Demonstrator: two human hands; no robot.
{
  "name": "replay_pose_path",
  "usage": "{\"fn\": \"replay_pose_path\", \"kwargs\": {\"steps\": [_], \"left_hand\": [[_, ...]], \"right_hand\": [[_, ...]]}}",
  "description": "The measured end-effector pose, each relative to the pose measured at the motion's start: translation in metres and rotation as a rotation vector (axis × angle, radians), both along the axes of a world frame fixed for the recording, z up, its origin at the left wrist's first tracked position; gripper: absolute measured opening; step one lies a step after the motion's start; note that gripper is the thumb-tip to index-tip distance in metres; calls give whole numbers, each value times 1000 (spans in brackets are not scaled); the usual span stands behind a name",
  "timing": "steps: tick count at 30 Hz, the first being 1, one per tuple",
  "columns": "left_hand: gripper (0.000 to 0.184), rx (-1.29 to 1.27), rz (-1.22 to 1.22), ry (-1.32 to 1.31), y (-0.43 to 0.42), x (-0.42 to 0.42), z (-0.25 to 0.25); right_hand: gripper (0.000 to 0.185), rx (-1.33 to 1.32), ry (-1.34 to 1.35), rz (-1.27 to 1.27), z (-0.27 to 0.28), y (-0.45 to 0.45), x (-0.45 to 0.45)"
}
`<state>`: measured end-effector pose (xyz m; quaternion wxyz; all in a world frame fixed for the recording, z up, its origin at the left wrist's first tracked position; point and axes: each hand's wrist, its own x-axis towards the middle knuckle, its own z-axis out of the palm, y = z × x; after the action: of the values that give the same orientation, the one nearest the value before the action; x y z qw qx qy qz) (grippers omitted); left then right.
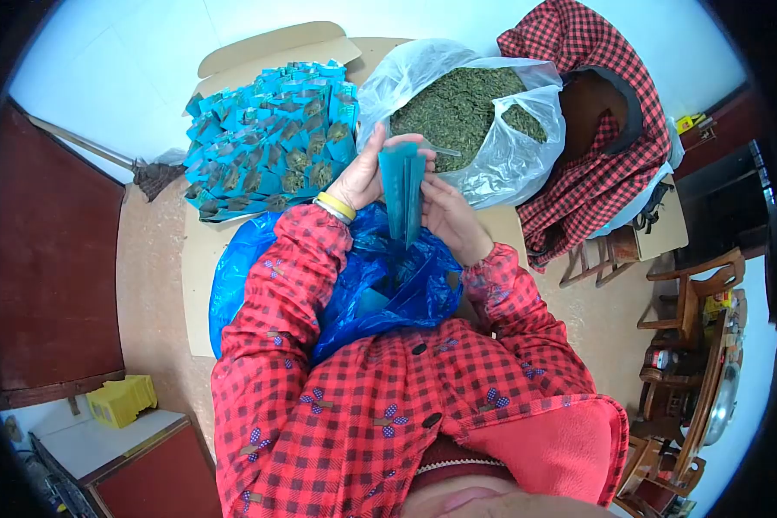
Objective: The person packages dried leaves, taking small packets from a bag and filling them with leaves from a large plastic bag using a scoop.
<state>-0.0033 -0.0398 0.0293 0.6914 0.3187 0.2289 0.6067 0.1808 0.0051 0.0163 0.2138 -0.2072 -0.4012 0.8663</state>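
Observation:
A teal foil pouch (397, 194) stands upright between my hands, its side folds showing. My left hand (363, 175), with a yellow band at the wrist, is closed around the pouch's left side and back. On the other side, the fingers of my right hand (451, 217) grip its right edge. Just beyond lies an open clear plastic bag (527, 168) of dried green leaves (445, 108). A thin pale rod (445, 151), perhaps a handle, rests at the bag's near edge. Below the hands is a blue plastic bag (337, 298) with more teal pouches inside.
Many filled teal pouches (263, 142) stand packed at the left on cardboard (197, 293). A red checkered garment (617, 173) drapes something at the right. Wooden chairs (695, 289) stand farther right. A yellow container (123, 401) sits on a cabinet (73, 432) at lower left.

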Motion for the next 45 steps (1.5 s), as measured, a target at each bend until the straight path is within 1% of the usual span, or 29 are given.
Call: {"fn": "replay_pose_path", "kwargs": {"steps": [2, 4, 5, 7, 8, 9, 11, 12, 13, 14, 16, 17, 18, 19, 21, 22, 24, 26, 28, 30, 31, 33, 34, 36, 39, 40, 41, 43, 45], "left_hand": [[87, 45, -14, -28, -4, 2, 5], [68, 117, -23, 43, -10, 7, 9], [68, 116, -22, 44, -12, 8, 12], [46, 82, 27, 487, -18, 12, 27], [35, 38, 82, 482, -20, 18, 33], [35, 37, 84, 483, -22, 21, 35], [38, 97, 239, 672, -23, 25, 38], [38, 98, 239, 673, -22, 27, 37], [43, 135, 353, 766, -22, 30, 36], [47, 174, 466, 859, -21, 33, 36], [52, 199, 537, 921, -23, 41, 41], [56, 223, 612, 981, -24, 44, 42], [63, 191, 595, 972, -25, 46, 41], [63, 192, 594, 973, -23, 45, 36], [53, 183, 509, 1040, -22, 42, 30], [53, 181, 511, 1040, -22, 39, 31], [41, 26, 286, 1062, -23, 33, 35], [36, 30, 337, 1033, -20, 31, 30], [32, 31, 391, 1003, -15, 27, 21], [33, 92, 733, 1125, -6, 21, 12], [33, 95, 729, 1123, -3, 19, 11], [35, 5, 763, 1187, 4, 14, 12], [40, -22, 738, 1207, 8, 12, 9], [43, 29, 755, 1216, 13, 11, 4], [52, 77, 765, 1228, 20, 7, -8], [54, 114, 751, 1235, 22, 4, -14], [56, 151, 733, 1241, 23, 3, -21], [58, 158, 711, 1252, 25, 1, -27], [60, 153, 709, 1240, 26, 0, -29]], "right_hand": [[35, 12, 20, 4, -2, -2, 3], [39, 9, 81, 114, -6, -3, 6], [39, 8, 82, 115, -7, -5, 7], [41, 11, 129, 137, -3, -11, 6], [41, 9, 129, 139, -4, -11, 7], [43, 31, 124, 166, -3, -10, 7], [45, 56, 121, 194, -1, -9, 6], [47, 154, 78, 178, 5, -10, 5], [49, 252, 35, 160, 10, -12, 4], [49, 252, 36, 157, 14, -16, 2], [50, 564, -44, 106, 18, -26, -2], [50, 564, -44, 103, 16, -27, -5], [49, 605, -84, 24, 12, -27, -8], [48, 645, -125, -56, 10, -27, -10], [44, 698, -137, -67, 9, -21, -8], [39, 751, -151, -76, 10, -19, -7], [33, 774, -184, -76, 13, -22, -9], [27, 798, -219, -78, 13, -17, -7], [22, 1450, -402, -39, 15, 5, -3], [23, 1767, -740, -207, 36, 26, -6], [23, 1908, -644, -394, 34, 44, -6], [20, 2114, -816, -414, 27, 76, -8], [20, 2117, -817, -419, 21, 86, -10], [17, 2178, -1093, -108, 12, 100, -15], [14, 2126, -1037, -53, 12, 106, -28], [16, 2034, -1063, 18, 17, 105, -31], [16, 2034, -1061, 22, 21, 103, -35], [20, 1652, -927, 50, 24, 102, -37], [21, 1610, -963, 32, 17, 107, -40]]}}
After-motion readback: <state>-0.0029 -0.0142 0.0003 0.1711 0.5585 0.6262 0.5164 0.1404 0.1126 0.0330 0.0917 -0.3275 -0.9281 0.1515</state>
